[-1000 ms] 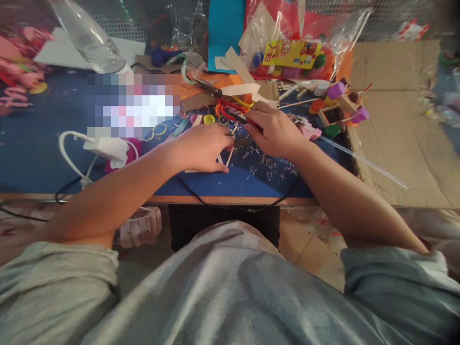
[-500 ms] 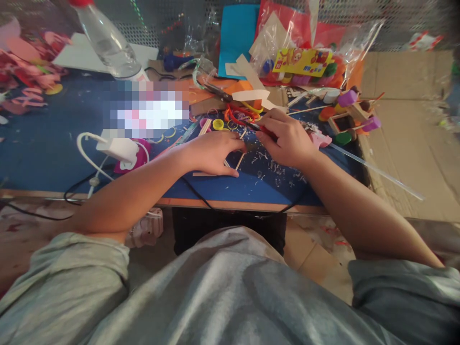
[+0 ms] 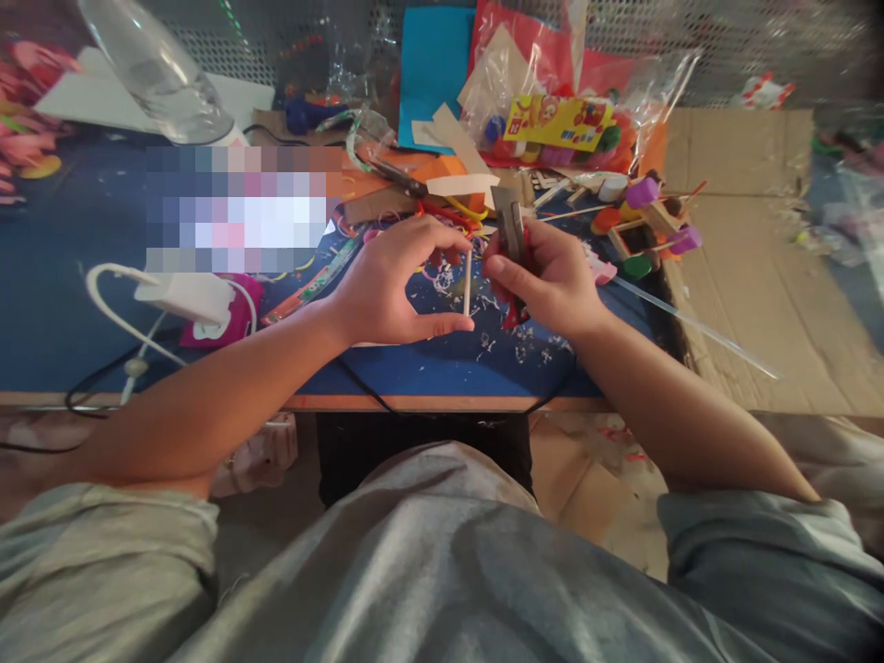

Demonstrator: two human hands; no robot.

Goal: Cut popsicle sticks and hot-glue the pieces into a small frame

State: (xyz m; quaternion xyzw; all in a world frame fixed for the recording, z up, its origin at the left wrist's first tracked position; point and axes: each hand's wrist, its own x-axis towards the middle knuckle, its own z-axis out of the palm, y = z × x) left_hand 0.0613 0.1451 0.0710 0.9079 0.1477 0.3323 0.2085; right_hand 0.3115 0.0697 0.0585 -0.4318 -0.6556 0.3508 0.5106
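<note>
My left hand [image 3: 397, 285] pinches a short pale wooden stick [image 3: 468, 284] by its two ends, thumb below and fingertips above. The stick stands lengthwise over the blue tabletop [image 3: 442, 354]. Close to its right, my right hand [image 3: 545, 276] is wrapped round a utility knife [image 3: 511, 230] with a dark grey blade end and some red on its body. The blade end points up and away from me. White shavings [image 3: 487, 345] lie scattered on the table under and between the hands.
Scissors [image 3: 397, 173] and paper scraps lie behind my hands. A plastic bag [image 3: 559, 124] of coloured pieces sits at the back. A clear bottle [image 3: 166, 83] and a white charger [image 3: 186, 295] with cables are at left; cardboard [image 3: 752, 276] covers the right side.
My left hand has lifted the stick off the table and turned it upright between thumb and fingers. My right hand has swung the knife from pointing left to pointing away from me.
</note>
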